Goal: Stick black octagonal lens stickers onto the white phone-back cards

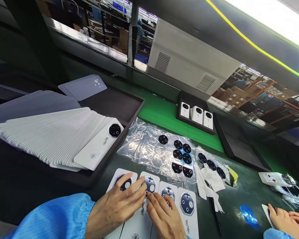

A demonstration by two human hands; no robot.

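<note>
Several white phone back covers lie side by side on the dark table, each with a dark octagonal camera lens plate at its top end. My left hand rests over the two leftmost covers, fingers stretched and slightly apart, fingertips at the lens plate of the second cover. Bent over the same cover and the third one, my right hand touches the lower edge of that plate with its fingertips. Neither hand visibly grips anything. On the rightmost cover, the lens plate is uncovered by my hands.
Fanned white covers fill a black tray at left. Clear film carries loose black lens plates. White paper strips lie right of it. A small tray holds covers behind. Another person's hands work at far right.
</note>
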